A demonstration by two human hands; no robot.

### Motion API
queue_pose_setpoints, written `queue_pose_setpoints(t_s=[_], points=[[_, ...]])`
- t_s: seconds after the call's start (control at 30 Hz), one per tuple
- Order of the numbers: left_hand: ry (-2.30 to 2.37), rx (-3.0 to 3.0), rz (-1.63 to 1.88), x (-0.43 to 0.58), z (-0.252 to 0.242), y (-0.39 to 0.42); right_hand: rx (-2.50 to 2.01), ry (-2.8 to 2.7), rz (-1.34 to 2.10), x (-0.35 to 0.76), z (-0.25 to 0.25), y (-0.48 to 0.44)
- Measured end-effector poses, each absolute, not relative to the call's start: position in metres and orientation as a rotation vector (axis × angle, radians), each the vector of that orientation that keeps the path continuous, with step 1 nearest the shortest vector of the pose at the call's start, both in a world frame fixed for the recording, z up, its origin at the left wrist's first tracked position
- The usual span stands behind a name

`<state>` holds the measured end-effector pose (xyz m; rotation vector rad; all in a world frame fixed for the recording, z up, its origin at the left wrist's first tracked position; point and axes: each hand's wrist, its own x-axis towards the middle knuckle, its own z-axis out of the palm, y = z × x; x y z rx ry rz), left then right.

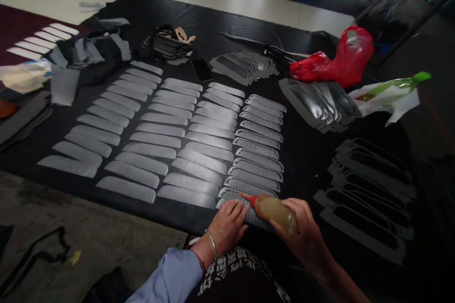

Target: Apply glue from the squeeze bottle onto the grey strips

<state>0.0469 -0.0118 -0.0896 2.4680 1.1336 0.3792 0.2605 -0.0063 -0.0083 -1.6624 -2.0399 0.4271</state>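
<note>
In the head view, my right hand (302, 232) is wrapped round a tan squeeze bottle (278, 214) with a red nozzle. The nozzle tip points left, at or just above a grey strip (232, 193) near the table's front edge. My left hand (228, 227) lies with its fingers together on the front end of the nearest strip; whether they grip it is unclear. Rows of grey rounded strips (201, 170) cover the black table surface. The strips in the rightmost column (261, 125) show a line along their edges.
A phone (202, 70), stacked grey pieces (245, 65) and a bundle (166, 43) lie farther back. To the right are a red plastic bag (350, 59), frame-shaped pieces (369, 194) and a green-and-white bag (389, 94). Grey scraps (66, 83) lie left.
</note>
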Motion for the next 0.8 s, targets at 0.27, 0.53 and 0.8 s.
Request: queue_pose_setpoints(t_s=[0.27, 0.53, 0.8], points=[[1.164, 2.498, 0.393, 0.050, -0.084, -0.011, -1.673, -2.005, 0.393, 0.277, -0.006, -0.018], [1.218, 2.507, 0.381, 0.055, -0.080, -0.011, -1.698, -1.971, 0.403, 0.292, -0.008, -0.029], [1.212, 2.542, 0.368, 0.056, -0.081, -0.012, -1.731, -1.928, 0.418, 0.306, -0.004, -0.041]])
